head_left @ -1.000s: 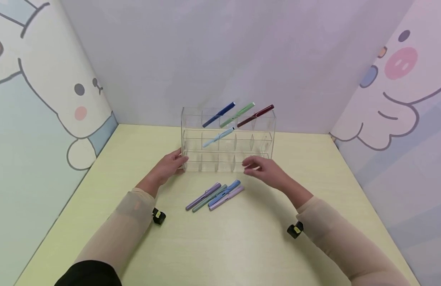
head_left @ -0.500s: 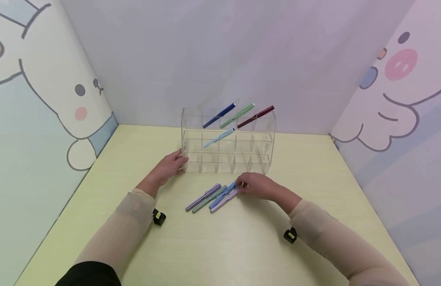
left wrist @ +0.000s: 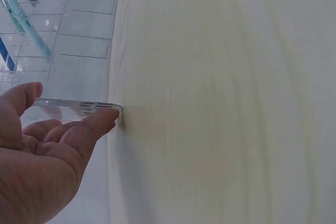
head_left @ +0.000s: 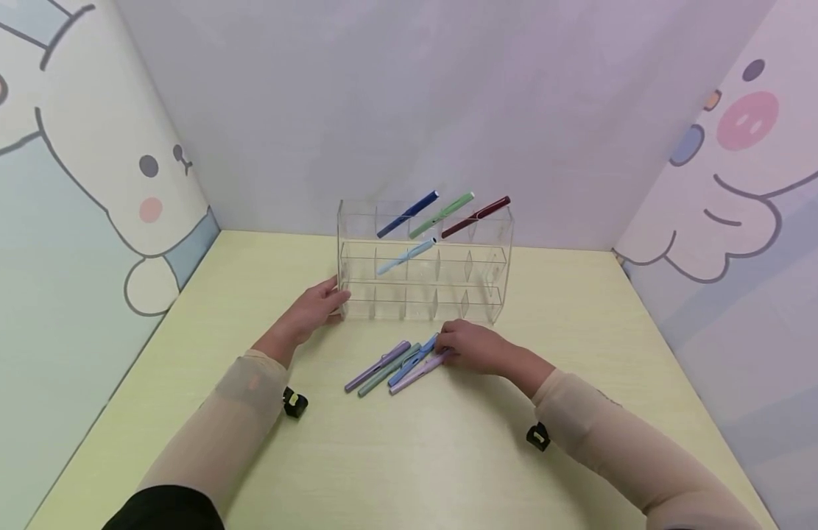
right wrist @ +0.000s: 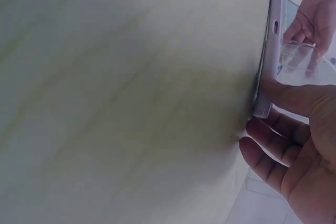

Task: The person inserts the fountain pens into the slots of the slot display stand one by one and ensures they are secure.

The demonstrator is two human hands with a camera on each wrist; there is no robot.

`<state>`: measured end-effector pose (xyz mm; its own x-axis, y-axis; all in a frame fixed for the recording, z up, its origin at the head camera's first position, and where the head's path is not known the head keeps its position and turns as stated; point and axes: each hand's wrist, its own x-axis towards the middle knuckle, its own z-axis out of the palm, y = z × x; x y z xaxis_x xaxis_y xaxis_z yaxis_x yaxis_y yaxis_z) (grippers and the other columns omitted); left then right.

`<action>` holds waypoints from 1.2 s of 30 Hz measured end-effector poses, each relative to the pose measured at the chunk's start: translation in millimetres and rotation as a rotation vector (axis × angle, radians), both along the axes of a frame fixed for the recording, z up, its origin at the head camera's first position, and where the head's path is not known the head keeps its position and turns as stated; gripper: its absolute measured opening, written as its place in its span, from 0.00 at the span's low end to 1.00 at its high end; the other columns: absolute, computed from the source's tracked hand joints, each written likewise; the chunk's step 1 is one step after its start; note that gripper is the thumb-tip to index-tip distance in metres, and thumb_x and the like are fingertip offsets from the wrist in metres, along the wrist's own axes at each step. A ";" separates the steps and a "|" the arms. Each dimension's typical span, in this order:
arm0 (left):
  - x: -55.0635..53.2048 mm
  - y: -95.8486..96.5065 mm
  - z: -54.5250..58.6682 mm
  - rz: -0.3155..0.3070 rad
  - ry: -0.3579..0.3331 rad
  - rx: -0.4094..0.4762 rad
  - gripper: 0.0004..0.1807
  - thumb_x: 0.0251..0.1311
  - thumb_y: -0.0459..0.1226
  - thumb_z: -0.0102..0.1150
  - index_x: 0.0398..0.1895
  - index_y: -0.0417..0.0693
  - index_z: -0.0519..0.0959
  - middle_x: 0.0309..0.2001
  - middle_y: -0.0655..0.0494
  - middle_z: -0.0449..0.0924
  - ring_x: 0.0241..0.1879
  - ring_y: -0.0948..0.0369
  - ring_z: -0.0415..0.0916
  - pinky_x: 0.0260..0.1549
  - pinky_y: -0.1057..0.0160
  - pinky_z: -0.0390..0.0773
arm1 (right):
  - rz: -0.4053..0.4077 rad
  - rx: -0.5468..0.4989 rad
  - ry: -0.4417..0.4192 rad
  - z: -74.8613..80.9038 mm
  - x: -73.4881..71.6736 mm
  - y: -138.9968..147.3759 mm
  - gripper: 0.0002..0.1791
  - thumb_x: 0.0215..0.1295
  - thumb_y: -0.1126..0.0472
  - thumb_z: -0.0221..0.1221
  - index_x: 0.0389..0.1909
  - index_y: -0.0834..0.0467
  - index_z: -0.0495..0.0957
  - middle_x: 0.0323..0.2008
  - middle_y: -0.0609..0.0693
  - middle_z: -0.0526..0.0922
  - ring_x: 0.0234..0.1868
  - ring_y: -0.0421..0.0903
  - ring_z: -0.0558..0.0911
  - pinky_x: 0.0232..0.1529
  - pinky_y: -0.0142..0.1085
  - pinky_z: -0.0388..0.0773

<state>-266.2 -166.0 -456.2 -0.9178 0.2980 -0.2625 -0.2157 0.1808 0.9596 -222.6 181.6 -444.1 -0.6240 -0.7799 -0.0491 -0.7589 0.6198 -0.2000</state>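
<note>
A clear stepped pen rack stands on the table, with dark blue, green and dark red pens slanting in its top row and a light blue pen in the tier below. My left hand holds the rack's left side panel, thumb and fingers at its edges. My right hand pinches the far end of a lilac pen, lying rightmost in a slanted group. Beside it lie blue, grey-green and purple pens.
The pale wooden table extends toward me and to both sides. A plain curtain-like backdrop rises behind the rack. Cartoon-printed panels stand at left and right.
My right hand has come down from the rack's lower front to the loose pens and taken the lilac pen's far end. The left hand has stayed at the rack.
</note>
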 end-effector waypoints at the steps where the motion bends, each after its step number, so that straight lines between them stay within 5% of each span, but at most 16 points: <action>1: 0.0 0.1 1.0 -0.004 -0.005 0.000 0.36 0.76 0.45 0.45 0.80 0.56 0.42 0.77 0.43 0.50 0.75 0.48 0.51 0.68 0.46 0.65 | 0.002 0.000 -0.016 1.7 -0.2 0.7 0.08 0.63 0.57 0.67 0.43 0.50 0.84 0.42 0.45 0.79 0.43 0.43 0.77 0.46 0.38 0.80; 5: 6.4 1.5 14.7 -0.018 -0.022 0.009 0.37 0.76 0.44 0.45 0.80 0.53 0.41 0.77 0.41 0.48 0.75 0.47 0.50 0.68 0.45 0.64 | 0.000 -0.037 -0.141 11.7 -2.5 5.3 0.08 0.65 0.58 0.64 0.44 0.49 0.83 0.44 0.42 0.81 0.46 0.41 0.77 0.50 0.40 0.79; 10: 12.6 3.1 25.1 -0.022 -0.030 0.019 0.37 0.75 0.44 0.46 0.80 0.52 0.42 0.77 0.40 0.48 0.75 0.46 0.50 0.68 0.44 0.63 | -0.055 -0.141 -0.384 23.2 -7.5 11.4 0.06 0.68 0.55 0.61 0.43 0.41 0.80 0.39 0.37 0.82 0.40 0.39 0.78 0.42 0.36 0.79; 19: 14.0 4.0 26.8 -0.021 -0.032 0.013 0.37 0.76 0.44 0.45 0.80 0.50 0.41 0.77 0.40 0.47 0.75 0.46 0.50 0.68 0.45 0.64 | -0.137 -0.556 -0.848 36.6 -6.8 9.9 0.09 0.71 0.59 0.58 0.47 0.58 0.78 0.44 0.57 0.84 0.47 0.57 0.85 0.46 0.50 0.85; 23: 11.0 3.9 22.2 -0.018 -0.037 0.014 0.37 0.76 0.44 0.45 0.80 0.51 0.41 0.77 0.41 0.46 0.75 0.46 0.50 0.68 0.45 0.64 | -0.157 -0.679 -0.860 41.2 -10.7 13.6 0.11 0.72 0.57 0.57 0.47 0.61 0.76 0.44 0.60 0.83 0.49 0.60 0.84 0.45 0.50 0.86; 30: 1.8 1.3 3.9 -0.004 -0.019 0.008 0.36 0.76 0.45 0.44 0.80 0.56 0.41 0.77 0.43 0.47 0.75 0.47 0.50 0.68 0.46 0.65 | -0.243 -0.826 -0.733 56.6 -23.0 23.8 0.13 0.72 0.56 0.57 0.49 0.61 0.74 0.42 0.62 0.82 0.46 0.65 0.83 0.44 0.51 0.85; 36: 2.0 1.0 1.0 0.001 0.006 0.001 0.37 0.75 0.48 0.46 0.80 0.56 0.42 0.77 0.44 0.49 0.75 0.48 0.51 0.67 0.47 0.67 | -0.310 -0.969 -0.651 77.2 -36.2 29.0 0.19 0.69 0.58 0.61 0.55 0.60 0.69 0.45 0.63 0.83 0.45 0.56 0.86 0.48 0.53 0.83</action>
<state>-264.2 -165.0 -455.2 -0.9196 0.2976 -0.2564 -0.2097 0.1801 0.9610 -258.8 210.6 -367.0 -0.8671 -0.4883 0.0983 -0.1886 0.1391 -0.9722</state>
